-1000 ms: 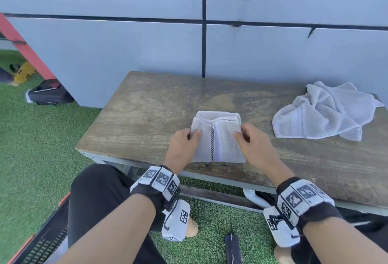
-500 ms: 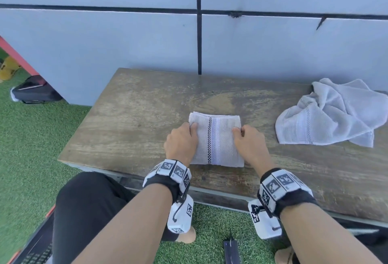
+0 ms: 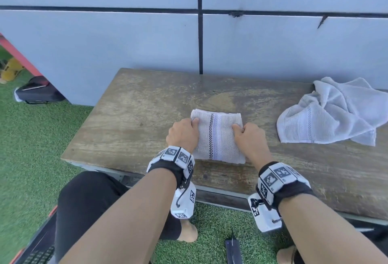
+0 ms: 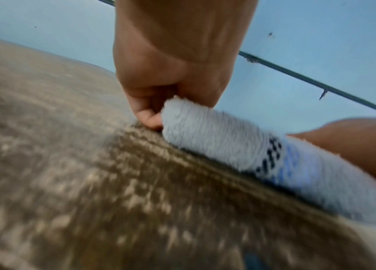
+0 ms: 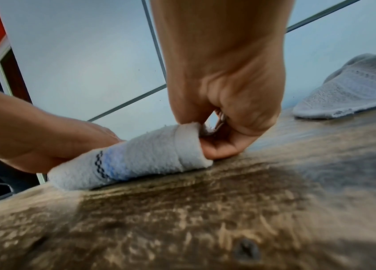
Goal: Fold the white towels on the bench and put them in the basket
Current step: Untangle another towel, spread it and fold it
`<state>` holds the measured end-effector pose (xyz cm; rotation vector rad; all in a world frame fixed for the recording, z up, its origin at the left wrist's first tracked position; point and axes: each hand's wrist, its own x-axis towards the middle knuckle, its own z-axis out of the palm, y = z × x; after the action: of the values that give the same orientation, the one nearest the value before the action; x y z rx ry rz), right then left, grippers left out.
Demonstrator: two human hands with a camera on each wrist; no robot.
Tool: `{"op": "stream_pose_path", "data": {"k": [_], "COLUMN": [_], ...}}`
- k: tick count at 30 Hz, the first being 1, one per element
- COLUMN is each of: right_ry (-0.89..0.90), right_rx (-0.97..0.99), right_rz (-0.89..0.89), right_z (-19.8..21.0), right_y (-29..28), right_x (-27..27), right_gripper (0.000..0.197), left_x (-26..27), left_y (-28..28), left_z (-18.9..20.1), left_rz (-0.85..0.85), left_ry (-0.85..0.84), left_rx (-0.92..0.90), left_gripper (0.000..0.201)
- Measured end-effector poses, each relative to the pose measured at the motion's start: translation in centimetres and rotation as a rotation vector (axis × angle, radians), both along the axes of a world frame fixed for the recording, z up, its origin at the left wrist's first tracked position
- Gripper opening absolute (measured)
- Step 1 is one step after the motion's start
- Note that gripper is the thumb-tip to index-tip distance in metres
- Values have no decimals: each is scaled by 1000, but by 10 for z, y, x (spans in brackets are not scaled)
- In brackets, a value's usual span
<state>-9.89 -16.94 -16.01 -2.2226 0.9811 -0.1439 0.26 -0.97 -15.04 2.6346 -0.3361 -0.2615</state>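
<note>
2 hands [image 3: 182,135] [image 3: 251,137] pinch folded towel [image 3: 218,137].

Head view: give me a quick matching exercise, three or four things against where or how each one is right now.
Things:
1. folded towel
2. crumpled towel
3. left hand
4. right hand

States:
A. loose heap at the bench's right end
B. grips the folded towel's right edge
C. flat, mid-bench, between both hands
D. grips the folded towel's left edge

Pairs: 1-C, 2-A, 3-D, 4-B
</note>
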Motion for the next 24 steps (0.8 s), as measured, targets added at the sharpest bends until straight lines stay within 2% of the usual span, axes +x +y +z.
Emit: {"op": "stream_pose_path", "data": {"k": [2,4,6,8,9,11,13,15,18,21,22,24], "right_ry": [-12,-90,-175,-57,35,123,157,140,66,74,85,67], "right_rx": [-60,-231,-365,-404,-410,-490,-599,-540,-397,-185,-113,48], "right_rz": [-8,35,219,447,504,492,415,329,180,165,172,149], "right_z": [8,17,21,20,19,20,27,32,31,26,26,28], "right_y": [3,8,9,5,5,6,10,10,1,-8,-9,-13], "right_x": [-1,-5,-6,-8,-11,-17,-20,-23,-32,-45,-50,-56], "right_gripper": [37,29,31,44,46,44,41,34,21,18,19,23], "left_x": [5,9,7,2,0,-5,-11,-18,-35,-56,-64,-79], "left_y": [3,5,8,11,12,15,19,20,24,25,24,18], "left_z": [5,9,13,13,12,13,15,15,9,6,5,3], "left_rz": [-30,-43,-34,-65,-69,-22,10,-39,-165,-364,-441,-557], "left_ry": [99,195,234,202,164,77,7,-64,-225,-329,-332,-317], "left_rx": [-40,-124,-185,-198,-207,-282,-370,-330,-169,-80,-49,52], "left_gripper": [53,53,40,29,24,11,21,29,34,37,43,68]}}
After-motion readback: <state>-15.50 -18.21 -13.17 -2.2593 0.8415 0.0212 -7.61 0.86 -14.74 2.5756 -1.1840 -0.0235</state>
